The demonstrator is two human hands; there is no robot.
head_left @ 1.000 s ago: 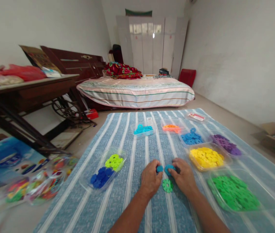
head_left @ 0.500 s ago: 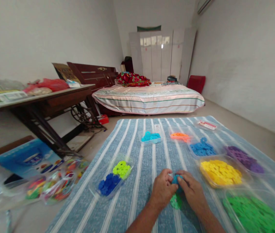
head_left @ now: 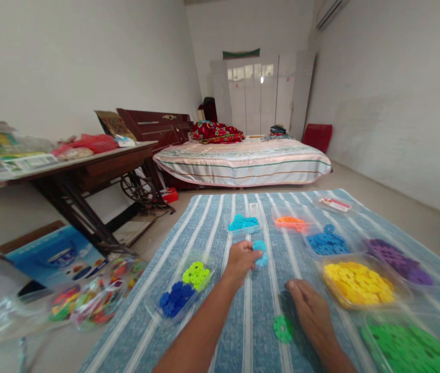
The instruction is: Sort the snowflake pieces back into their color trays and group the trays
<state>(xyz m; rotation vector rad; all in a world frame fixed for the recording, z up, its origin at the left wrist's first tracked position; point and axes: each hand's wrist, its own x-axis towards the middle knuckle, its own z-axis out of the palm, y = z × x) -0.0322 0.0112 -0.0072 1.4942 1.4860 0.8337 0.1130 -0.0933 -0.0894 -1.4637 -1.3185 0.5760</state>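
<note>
My left hand (head_left: 240, 258) is stretched forward over the blue striped cloth (head_left: 212, 228), its fingers closed on joined light-blue snowflake discs (head_left: 260, 252). Just beyond them stands a clear tray of light-blue discs (head_left: 243, 223). My right hand (head_left: 310, 311) lies flat on the cloth with fingers out and nothing in it. A single green disc (head_left: 282, 328) lies on the cloth to the left of my right hand.
Clear trays hold orange (head_left: 290, 223), blue (head_left: 325, 242), purple (head_left: 396, 257), yellow (head_left: 356, 282) and green discs (head_left: 410, 348) on the right; one on the left holds lime and dark-blue discs (head_left: 185, 285). Bags of mixed discs (head_left: 87, 300) lie off the cloth. A dark table (head_left: 72, 171) and a bed (head_left: 243, 160) stand behind.
The hands were pressed together on the light-blue discs; now my left hand has carried them forward toward the light-blue tray, and my right hand has dropped flat onto the cloth.
</note>
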